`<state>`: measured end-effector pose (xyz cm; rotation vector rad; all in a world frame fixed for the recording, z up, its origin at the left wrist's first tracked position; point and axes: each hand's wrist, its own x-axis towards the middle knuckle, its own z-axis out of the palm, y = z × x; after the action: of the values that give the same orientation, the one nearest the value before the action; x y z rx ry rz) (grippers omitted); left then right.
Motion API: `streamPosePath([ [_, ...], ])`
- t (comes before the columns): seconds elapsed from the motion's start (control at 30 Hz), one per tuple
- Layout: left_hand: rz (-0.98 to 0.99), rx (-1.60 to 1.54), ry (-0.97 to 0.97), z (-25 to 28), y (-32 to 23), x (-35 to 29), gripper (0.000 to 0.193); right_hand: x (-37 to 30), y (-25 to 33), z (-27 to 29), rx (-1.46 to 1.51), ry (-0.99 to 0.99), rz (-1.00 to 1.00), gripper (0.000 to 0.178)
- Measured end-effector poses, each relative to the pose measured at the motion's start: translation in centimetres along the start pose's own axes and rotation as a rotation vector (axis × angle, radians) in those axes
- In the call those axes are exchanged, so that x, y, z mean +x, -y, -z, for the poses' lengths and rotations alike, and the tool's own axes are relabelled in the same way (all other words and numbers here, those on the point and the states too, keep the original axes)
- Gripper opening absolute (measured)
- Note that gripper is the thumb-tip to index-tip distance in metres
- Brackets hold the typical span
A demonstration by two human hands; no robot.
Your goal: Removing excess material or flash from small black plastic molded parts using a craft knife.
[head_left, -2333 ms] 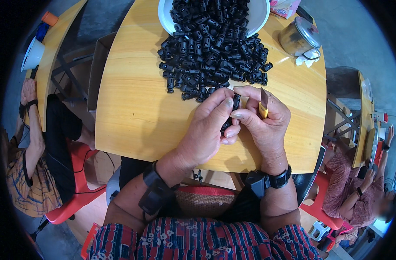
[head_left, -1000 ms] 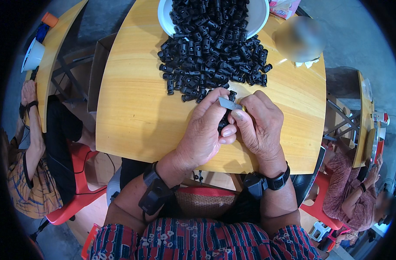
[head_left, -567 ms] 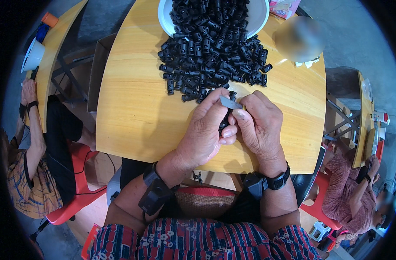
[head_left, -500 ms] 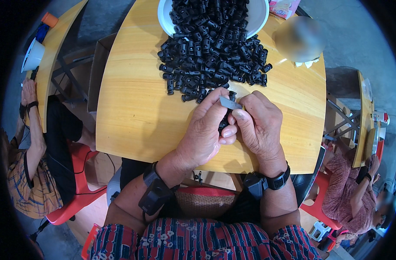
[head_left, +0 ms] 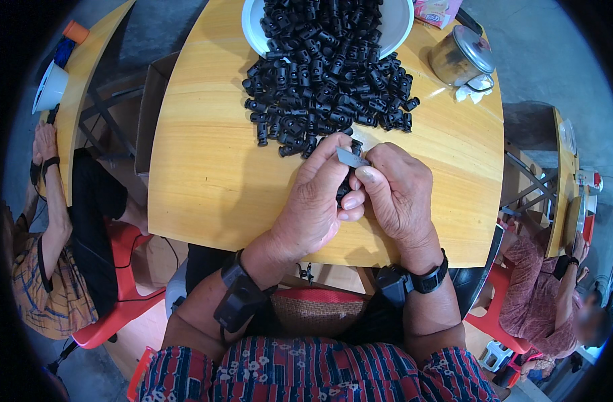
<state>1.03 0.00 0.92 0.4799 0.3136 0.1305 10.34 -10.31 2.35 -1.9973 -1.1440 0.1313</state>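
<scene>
Gripped black toggle (head_left: 356,145) in left hand (head_left: 314,199) above table (head_left: 212,161), near toggle pile (head_left: 326,94); pinched blade (head_left: 350,158) in right hand (head_left: 403,193), angled over toggle; likely called for firm hold, light pressure, edge clear of skin.

Glossy black plastic pieces (head_left: 326,100), smooth metal blade (head_left: 350,159), shiny metal pot (head_left: 450,62), smooth, wood-grained tabletop (head_left: 206,134)

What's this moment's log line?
left hand: gripping black part | right hand: holding knife blade by part, contact unclear | loose black parts: heaped on table
</scene>
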Motion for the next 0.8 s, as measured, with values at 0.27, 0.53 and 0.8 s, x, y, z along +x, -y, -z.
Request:
streamPosePath([
  [0.27,-0.02,0.026,-0.007,-0.19,-0.02,0.02,0.009,-0.14,0.1,-0.05,0.029,-0.008,-0.011,0.026],
  [0.53,-0.012,0.025,-0.035,-0.38,0.01,0.13,0.009,-0.03,0.41,-0.28,0.057,-0.04,-0.046,0.023],
  [0.8,0.01,0.024,-0.068,-0.53,-0.01,0.09,0.011,0.09,0.52,-0.34,0.146,-0.014,-0.184,0.021],
])
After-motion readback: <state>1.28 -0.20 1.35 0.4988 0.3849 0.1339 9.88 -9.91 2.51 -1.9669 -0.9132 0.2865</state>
